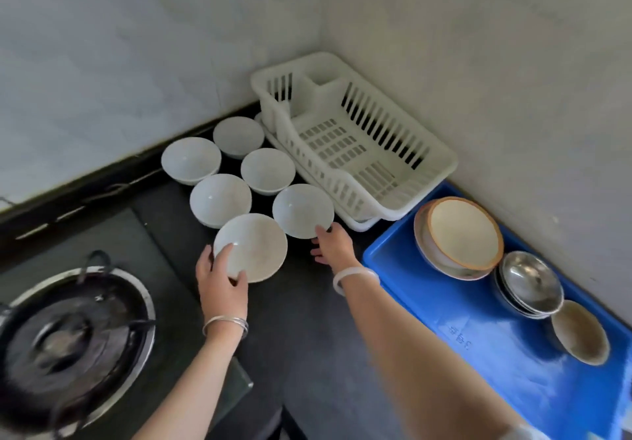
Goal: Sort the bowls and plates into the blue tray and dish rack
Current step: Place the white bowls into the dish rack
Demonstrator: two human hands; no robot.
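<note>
Dark countertop [307, 337] carries six white bowls at 12 o'clock: my left hand [220, 279] clamps the nearest bowl [254, 246] by its rim, while my right hand [333, 244], fingers spread, touches the adjacent bowl [302, 210] beside the dish rack [427, 155].

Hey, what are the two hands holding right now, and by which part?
The left hand grips the nearest white ceramic bowl by its near rim. The right hand touches the next white bowl's near edge; a hold is unclear.
</note>
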